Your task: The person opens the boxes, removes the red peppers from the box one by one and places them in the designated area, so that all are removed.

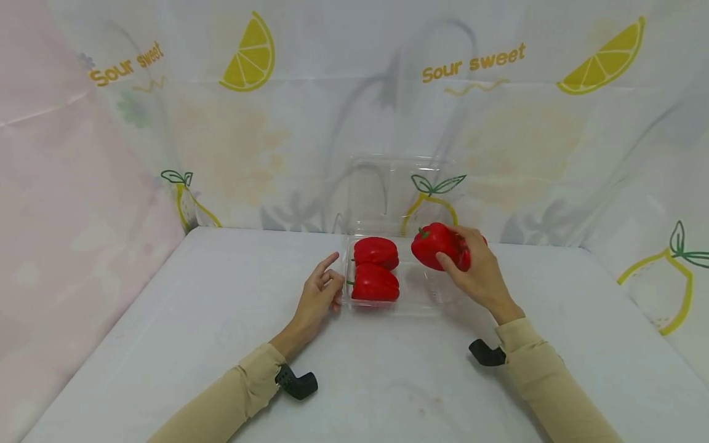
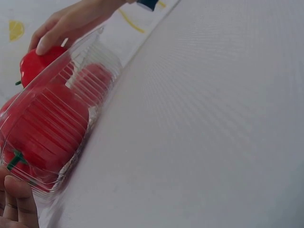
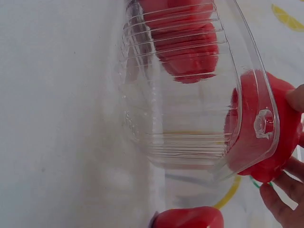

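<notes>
Aloft, right grip point(image 1: 477, 269) around red pepper point(image 1: 429, 247)

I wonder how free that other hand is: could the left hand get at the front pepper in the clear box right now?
Probably yes: the left hand is close beside the clear box, the lid stands raised behind, and nothing seems to cover the front pepper from above.

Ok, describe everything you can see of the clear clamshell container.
The clear clamshell container looks like plastic, with ribbed walls and a molded nub near its rim. It sits on the white table, lid raised at the back. Two red bell peppers lie in its left half; nothing rests in the right half. The left hand is at its left side, apparently touching it.
</notes>
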Action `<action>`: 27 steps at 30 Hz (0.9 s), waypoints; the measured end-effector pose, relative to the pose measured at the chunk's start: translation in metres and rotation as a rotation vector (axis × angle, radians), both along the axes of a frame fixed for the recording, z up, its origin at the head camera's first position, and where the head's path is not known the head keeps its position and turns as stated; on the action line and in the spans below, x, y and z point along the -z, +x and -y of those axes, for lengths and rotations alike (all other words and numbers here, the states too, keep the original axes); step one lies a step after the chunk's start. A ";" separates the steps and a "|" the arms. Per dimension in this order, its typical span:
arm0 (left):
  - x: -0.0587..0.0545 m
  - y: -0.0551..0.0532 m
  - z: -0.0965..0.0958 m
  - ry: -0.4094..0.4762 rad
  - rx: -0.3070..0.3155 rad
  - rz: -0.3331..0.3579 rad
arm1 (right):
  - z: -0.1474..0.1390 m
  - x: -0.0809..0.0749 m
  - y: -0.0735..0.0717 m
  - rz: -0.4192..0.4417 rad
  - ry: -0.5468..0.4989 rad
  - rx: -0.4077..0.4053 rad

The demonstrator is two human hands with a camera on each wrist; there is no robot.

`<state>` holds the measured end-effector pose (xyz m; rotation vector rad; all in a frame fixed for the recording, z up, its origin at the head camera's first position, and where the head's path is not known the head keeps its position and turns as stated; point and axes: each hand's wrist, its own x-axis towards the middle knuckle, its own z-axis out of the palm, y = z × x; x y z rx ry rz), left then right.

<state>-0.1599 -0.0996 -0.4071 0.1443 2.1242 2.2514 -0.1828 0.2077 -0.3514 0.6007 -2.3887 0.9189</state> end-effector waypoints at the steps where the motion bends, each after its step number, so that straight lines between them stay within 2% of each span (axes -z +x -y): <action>1: 0.000 0.000 0.000 -0.001 0.001 0.001 | -0.001 0.000 0.000 0.011 -0.003 0.006; 5: 0.000 0.000 0.000 0.001 0.005 0.005 | -0.003 -0.001 0.001 0.040 -0.012 0.013; 11: 0.001 0.000 -0.001 0.000 0.005 0.000 | -0.006 -0.003 0.003 0.041 -0.007 0.017; 12: -0.002 0.001 -0.001 0.003 0.011 0.004 | -0.007 -0.004 0.003 0.044 -0.009 0.022; 16: -0.003 0.001 0.000 0.008 0.017 0.001 | -0.009 -0.007 0.004 0.055 -0.029 0.029; 19: -0.005 0.001 0.000 0.022 0.024 0.011 | -0.012 -0.009 0.004 0.066 -0.046 0.033; 24: -0.019 0.008 -0.001 0.023 0.036 0.042 | -0.017 -0.011 0.005 0.106 -0.078 0.049; 27: -0.019 0.008 -0.001 0.018 0.030 0.045 | -0.019 -0.011 0.004 0.117 -0.085 0.051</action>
